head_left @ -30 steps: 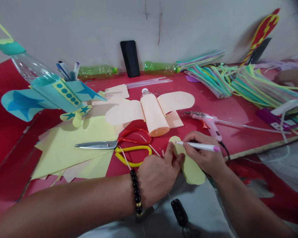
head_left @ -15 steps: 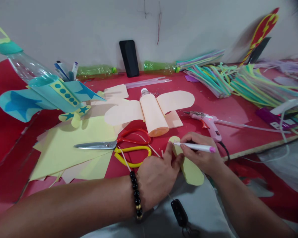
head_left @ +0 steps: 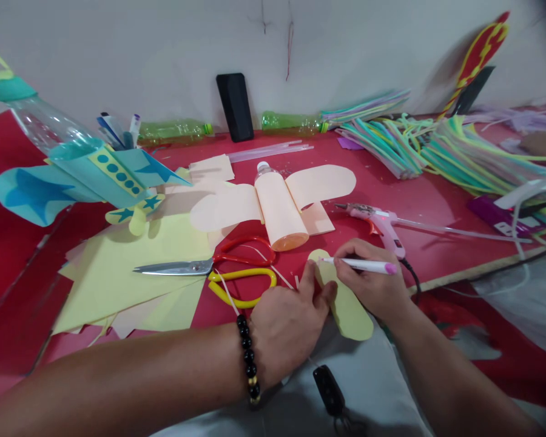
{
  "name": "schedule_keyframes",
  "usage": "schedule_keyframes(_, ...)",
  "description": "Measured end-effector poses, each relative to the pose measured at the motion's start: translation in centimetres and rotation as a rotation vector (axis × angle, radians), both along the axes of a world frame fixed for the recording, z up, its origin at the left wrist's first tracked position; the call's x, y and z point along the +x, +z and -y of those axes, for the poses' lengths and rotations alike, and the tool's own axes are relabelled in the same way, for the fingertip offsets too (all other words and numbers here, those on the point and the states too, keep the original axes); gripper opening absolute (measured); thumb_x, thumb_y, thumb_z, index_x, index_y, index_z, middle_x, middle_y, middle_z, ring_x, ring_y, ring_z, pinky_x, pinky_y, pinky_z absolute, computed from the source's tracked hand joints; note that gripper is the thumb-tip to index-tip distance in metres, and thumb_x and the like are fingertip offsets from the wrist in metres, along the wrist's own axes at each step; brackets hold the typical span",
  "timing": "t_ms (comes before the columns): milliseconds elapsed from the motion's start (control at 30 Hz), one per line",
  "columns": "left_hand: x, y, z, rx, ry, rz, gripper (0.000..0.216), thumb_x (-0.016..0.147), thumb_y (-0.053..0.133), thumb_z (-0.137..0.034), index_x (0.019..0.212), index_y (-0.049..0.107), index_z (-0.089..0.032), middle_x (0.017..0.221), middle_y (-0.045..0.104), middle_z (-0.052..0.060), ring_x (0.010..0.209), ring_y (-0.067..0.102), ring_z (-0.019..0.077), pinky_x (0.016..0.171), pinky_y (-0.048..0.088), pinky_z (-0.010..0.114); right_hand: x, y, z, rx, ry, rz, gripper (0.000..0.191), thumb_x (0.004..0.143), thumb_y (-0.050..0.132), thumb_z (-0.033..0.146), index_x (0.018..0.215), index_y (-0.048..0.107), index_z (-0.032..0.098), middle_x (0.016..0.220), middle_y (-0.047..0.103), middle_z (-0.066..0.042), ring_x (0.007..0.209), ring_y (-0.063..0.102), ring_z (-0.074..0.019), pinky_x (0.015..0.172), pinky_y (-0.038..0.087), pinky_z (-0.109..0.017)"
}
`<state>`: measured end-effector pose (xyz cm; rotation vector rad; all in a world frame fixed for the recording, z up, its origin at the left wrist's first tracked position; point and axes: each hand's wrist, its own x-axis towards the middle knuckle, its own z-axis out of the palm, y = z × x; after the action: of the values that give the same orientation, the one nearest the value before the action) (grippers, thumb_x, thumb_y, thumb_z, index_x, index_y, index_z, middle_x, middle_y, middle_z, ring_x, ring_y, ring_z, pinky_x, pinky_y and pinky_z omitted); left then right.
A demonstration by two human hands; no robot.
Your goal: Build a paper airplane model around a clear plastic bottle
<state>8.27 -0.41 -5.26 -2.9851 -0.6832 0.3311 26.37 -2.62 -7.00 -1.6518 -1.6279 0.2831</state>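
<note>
My left hand (head_left: 291, 321), with a black bead bracelet at the wrist, holds down a rounded pale-yellow paper piece (head_left: 350, 312) at the table's near edge. Its index finger and thumb press on the piece's left side. A white pen with a pink end (head_left: 368, 265) is gripped in my right hand (head_left: 373, 285), its tip at the upper part of the paper piece. Beyond both hands lies a clear bottle wrapped in peach paper (head_left: 279, 209), with a peach paper wing on each side. Scissors (head_left: 200, 267) with one red and one yellow handle lie beside my left hand.
A pink glue gun (head_left: 382, 227) lies right of the bottle. Yellow paper sheets (head_left: 141, 261) spread at left under a blue paper-and-bottle plane (head_left: 104, 173). A black phone (head_left: 235, 107) leans on the wall, near bundled plastic strips (head_left: 382, 145). A black key fob (head_left: 328, 390) hangs below.
The pen's tip has shifted slightly across the top of the yellow paper piece, and the pen lies a little flatter. My left hand keeps its place.
</note>
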Motion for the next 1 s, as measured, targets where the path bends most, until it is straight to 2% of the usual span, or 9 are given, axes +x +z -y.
schedule_keyframes(167,-0.18,-0.33,0.07,0.005,-0.002,0.023,0.052,0.096,0.025,-0.026,0.147,0.023,-0.023,0.145,0.034,0.027,0.055,0.063,0.0156,0.040,0.043,0.028,0.11,-0.13,-0.07,0.011,-0.083,0.007,0.010,0.075,0.058,0.016,0.066,0.057,0.020,0.058,0.059,0.002,0.052,0.052,-0.0120,0.052,0.040,-0.026)
schedule_keyframes(400,-0.10,-0.32,0.02,-0.015,0.014,0.009,0.051,0.096,0.025,-0.025,0.147,0.022,-0.025,0.146,0.033,0.027,0.058,0.063,0.0154,0.042,0.043,0.028,0.17,-0.09,0.09,0.011,-0.105,0.007,0.010,0.075,0.058,0.016,0.066,0.056,0.020,0.058,0.058,0.001,0.052,0.052,-0.0124,0.052,0.040,-0.026)
schedule_keyframes(1000,0.13,0.41,-0.09,-0.056,0.039,-0.009,0.053,0.096,0.026,-0.026,0.148,0.020,-0.025,0.149,0.028,0.026,0.063,0.065,0.0183,0.044,0.046,0.030,0.03,0.08,0.10,0.023,-0.052,0.034,0.011,0.076,0.057,0.016,0.066,0.055,0.020,0.058,0.057,0.002,0.051,0.051,-0.0116,0.051,0.039,-0.025)
